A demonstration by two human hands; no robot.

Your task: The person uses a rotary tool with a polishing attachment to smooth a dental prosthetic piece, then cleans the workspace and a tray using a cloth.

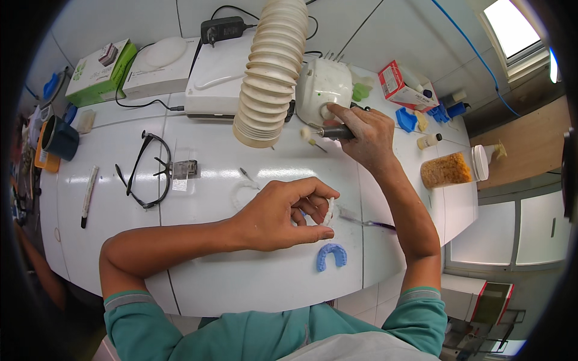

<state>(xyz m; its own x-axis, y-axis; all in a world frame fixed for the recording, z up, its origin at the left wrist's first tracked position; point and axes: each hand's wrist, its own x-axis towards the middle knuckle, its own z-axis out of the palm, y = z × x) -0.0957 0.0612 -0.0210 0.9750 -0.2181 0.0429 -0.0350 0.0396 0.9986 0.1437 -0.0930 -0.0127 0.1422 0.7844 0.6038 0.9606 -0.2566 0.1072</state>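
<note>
Corrugated white hose (274, 72) hangs above the worktop (253, 286), near the middle of its far edge, open end downward. Left hand (271, 213): over the middle of the worktop, thumb and index finger pinching a white dental arch (329, 212), other fingers curled. Right hand (370, 135): wrapped around a dark rotary handpiece (338, 132), whose pale tip (304, 133) points toward the left edge, well apart from the arch. The right index finger reaches the round knob (327, 111) of the white control unit (326, 81) at the far edge; whether it presses or turns the knob cannot be told. Blue horseshoe-shaped dental mould (331, 256): between the left hand and the near edge. Toothbrush (367, 223): right of the arch. Black-framed glasses (164, 186) lie toward the left edge, with a marker pen (90, 195) nearer that edge. Jar of orange granules (447, 170): by the right edge. Green box (90, 78): far left corner.
</note>
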